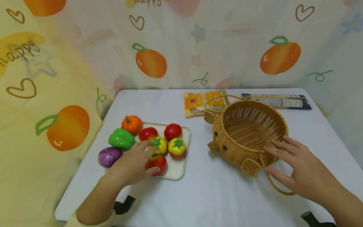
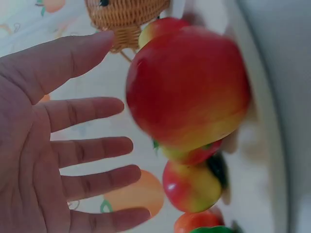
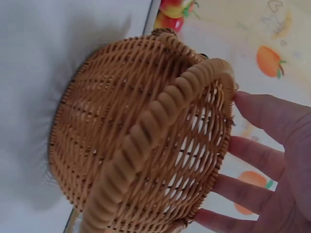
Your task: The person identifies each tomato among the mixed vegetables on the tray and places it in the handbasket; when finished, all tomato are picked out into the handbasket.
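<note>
My left hand (image 1: 133, 165) is over a beige tray (image 1: 178, 168), fingers spread and slightly bent beside a red-and-yellow fruit (image 2: 189, 90). In the left wrist view a gap shows between the fingertips and that fruit. Also in the tray lie two red fruits (image 1: 173, 131) and two yellow-red fruits (image 1: 177, 147) with green star-shaped tops. My right hand (image 1: 306, 171) is at the near right rim of a woven wicker basket (image 1: 236, 153) with an animal face. Its fingers are extended and appear to touch the rim. The basket's handle (image 3: 146, 131) hangs down beside the hand.
Left of the tray sit an orange pumpkin (image 1: 131, 125), a green bell pepper (image 1: 121, 139) and a purple eggplant-like vegetable (image 1: 110, 157). Behind the basket lie a yellow food packet (image 1: 198, 102) and a long dark package (image 1: 283, 101). A printed curtain (image 1: 175, 37) hangs behind the white table.
</note>
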Demonstrator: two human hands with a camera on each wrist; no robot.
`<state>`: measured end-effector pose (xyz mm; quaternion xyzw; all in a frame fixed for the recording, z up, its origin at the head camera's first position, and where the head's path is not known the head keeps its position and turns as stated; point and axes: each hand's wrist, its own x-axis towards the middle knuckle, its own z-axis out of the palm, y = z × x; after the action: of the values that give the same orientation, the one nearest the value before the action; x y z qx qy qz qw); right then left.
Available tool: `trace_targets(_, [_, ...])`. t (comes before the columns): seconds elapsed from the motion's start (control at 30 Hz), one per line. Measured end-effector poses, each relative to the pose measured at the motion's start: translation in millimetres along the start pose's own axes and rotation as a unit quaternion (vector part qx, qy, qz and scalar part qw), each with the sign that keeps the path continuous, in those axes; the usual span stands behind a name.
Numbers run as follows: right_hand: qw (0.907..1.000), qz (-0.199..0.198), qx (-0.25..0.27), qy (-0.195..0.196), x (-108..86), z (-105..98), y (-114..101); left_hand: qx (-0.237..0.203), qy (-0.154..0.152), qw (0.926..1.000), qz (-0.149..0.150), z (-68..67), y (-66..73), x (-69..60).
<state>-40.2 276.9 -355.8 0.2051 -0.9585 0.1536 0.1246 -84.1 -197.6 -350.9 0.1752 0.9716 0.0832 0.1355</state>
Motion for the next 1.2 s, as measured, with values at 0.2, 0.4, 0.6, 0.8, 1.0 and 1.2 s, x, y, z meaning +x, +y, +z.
trace_targets(0.2, [0.9997, -0.012, -0.005, 0.020, -1.6, 2, -2, -0.014, -0.002, 0.9989, 0.046, 9.7, 4.3, 0.5])
trace_targets(0.4, [0.9992, -0.020, 0.005, 0.033, -2.9, 5, -1, -0.014, 0.003, 0.9969, 0.077, 16.3, 5.4, 2.0])
trace_targets(0.6, [0.9986, -0.018, 0.024, 0.045, -4.1, 9, 1, -0.010, 0.012, 0.9955, 0.094, 18.9, 4.5, 2.8])
trace_targets(0.8, [0.9981, -0.016, 0.028, 0.053, -4.9, 10, 1, -0.010, 0.010, 0.9946, 0.103, 17.4, 2.7, 3.6])
trace_targets(1.0, [0.9932, -0.039, 0.043, 0.101, -1.9, 14, 1, -0.004, 0.025, 0.9891, 0.145, 11.0, 2.6, 3.7])
trace_targets(1.2, [0.9896, -0.059, 0.042, 0.124, 2.5, 16, 0, -0.012, 0.055, 0.9801, 0.190, -3.2, 6.7, 4.7])
